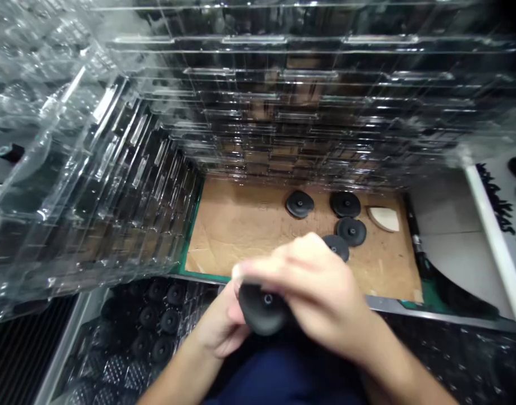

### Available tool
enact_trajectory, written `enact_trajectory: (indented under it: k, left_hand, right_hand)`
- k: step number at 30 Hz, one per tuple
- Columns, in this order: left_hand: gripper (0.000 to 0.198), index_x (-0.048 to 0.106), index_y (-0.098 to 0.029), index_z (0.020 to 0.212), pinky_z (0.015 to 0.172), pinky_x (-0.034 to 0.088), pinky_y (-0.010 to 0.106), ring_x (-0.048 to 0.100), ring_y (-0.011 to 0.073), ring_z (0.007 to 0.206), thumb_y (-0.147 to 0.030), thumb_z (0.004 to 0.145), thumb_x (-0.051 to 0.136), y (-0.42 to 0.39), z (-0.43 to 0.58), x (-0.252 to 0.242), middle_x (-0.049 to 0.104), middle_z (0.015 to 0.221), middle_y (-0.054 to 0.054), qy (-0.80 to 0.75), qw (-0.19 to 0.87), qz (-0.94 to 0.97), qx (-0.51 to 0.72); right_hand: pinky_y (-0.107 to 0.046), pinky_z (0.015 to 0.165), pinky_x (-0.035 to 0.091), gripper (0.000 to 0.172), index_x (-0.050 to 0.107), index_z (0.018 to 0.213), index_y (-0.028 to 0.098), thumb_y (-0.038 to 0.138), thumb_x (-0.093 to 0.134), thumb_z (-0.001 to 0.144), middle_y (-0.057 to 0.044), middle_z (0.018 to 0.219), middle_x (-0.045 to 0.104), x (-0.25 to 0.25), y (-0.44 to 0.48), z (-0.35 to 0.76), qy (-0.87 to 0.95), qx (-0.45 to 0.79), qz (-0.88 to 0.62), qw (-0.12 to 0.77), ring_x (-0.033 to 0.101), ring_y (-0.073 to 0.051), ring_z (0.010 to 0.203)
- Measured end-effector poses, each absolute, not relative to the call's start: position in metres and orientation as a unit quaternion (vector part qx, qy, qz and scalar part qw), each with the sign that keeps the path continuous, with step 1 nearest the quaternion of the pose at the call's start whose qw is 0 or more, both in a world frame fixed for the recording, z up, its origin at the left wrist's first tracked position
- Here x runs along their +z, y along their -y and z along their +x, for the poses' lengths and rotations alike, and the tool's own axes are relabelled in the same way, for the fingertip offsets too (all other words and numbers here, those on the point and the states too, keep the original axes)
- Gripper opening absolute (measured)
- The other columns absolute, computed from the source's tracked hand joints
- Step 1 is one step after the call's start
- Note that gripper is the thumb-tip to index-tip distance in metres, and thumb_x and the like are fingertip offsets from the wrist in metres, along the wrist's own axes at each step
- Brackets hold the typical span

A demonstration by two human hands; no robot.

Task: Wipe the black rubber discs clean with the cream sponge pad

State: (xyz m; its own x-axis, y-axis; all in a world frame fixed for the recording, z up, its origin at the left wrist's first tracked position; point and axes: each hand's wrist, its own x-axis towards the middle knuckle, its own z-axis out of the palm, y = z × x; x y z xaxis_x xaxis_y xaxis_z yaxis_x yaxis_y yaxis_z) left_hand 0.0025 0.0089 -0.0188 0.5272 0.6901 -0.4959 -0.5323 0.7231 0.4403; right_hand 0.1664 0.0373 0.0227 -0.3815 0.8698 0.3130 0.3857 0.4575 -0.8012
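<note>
Close to my body, a black round disc [261, 315] with a small ring-shaped hub is held between my two hands. My left hand [221, 320] grips its left edge, with the fingers partly behind it. Across the top and right edge lies my right hand [317, 281], its fingers closed on the rim and blurred by motion. Whether a small tool is also in the right fingers is hidden. Beyond the hands, similar black discs lie on a cardboard sheet [228, 225]: one disc [300, 203] apart, others [345, 203] grouped at the right, one partly behind my right hand.
Tall stacks of clear plastic trays [283, 84] rise behind the cardboard and at the left [126, 152]. A pale wedge-shaped piece [384, 218] lies at the cardboard's right. Below left, a tray [156, 320] holds several black discs. A white panel [489, 225] borders the right side.
</note>
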Motion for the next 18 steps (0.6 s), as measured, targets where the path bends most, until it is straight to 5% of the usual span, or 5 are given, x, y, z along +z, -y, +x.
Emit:
enact_trajectory:
  k: [4,9,13,18]
  left_hand:
    - [0.059,0.069,-0.025,0.109,0.077,0.059,0.029,0.072,0.0217,0.089,-0.042,0.055,0.085,-0.008,-0.002,-0.018,0.076,0.104,0.004,-0.249,0.885,0.055,0.389]
    - [0.054,0.071,-0.019,0.105,0.079,0.059,0.030,0.072,0.0234,0.092,-0.045,0.059,0.081,-0.005,-0.003,-0.014,0.076,0.102,0.006,-0.208,0.888,0.028,0.409]
    - [0.056,0.070,-0.018,0.108,0.077,0.060,0.029,0.073,0.0234,0.090,-0.050,0.063,0.076,0.000,-0.004,-0.015,0.076,0.100,0.007,-0.192,0.895,0.013,0.402]
    - [0.060,0.067,-0.020,0.114,0.073,0.060,0.026,0.073,0.0217,0.088,-0.059,0.070,0.065,0.006,-0.006,-0.018,0.074,0.103,0.007,-0.171,0.899,0.032,0.402]
  right_hand:
    - [-0.029,0.081,0.048,0.023,0.071,0.105,0.023,0.024,0.054,0.090,-0.003,0.102,0.072,-0.028,-0.062,0.178,0.630,0.376,-0.592,0.335,0.064,-0.018,0.093]
    - [-0.040,0.080,0.052,0.027,0.071,0.104,0.021,0.026,0.052,0.084,-0.010,0.108,0.064,-0.094,-0.050,0.165,0.620,0.354,-0.619,0.326,0.063,-0.020,0.079]
    - [-0.038,0.070,0.054,0.034,0.063,0.117,0.019,0.030,0.047,0.090,-0.015,0.122,0.052,-0.096,-0.016,0.165,0.596,0.337,-0.633,0.361,0.057,-0.014,0.066]
    - [-0.033,0.077,0.054,0.024,0.071,0.099,0.023,0.027,0.050,0.090,-0.009,0.103,0.066,-0.073,0.014,0.180,0.606,0.381,-0.584,0.384,0.064,-0.021,0.093]
